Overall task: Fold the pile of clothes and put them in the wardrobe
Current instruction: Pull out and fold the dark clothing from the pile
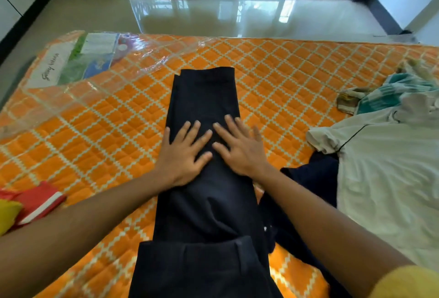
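1. Fingers (198, 129) of both hands are straight and spread apart, pressing flat on dark trousers (206, 98).
2. Left hand (183, 152) and right hand (240, 148) lie side by side, nearly touching.
3. Trousers stretch lengthwise down the middle of an orange patterned mattress (107, 131).
4. Pile of clothes (384, 155), white shirt on top, lies at the right.
5. Red cloth (38, 200) lies at the left.

Trousers (204, 179) on mattress (285, 79), shirt (384, 167) right.
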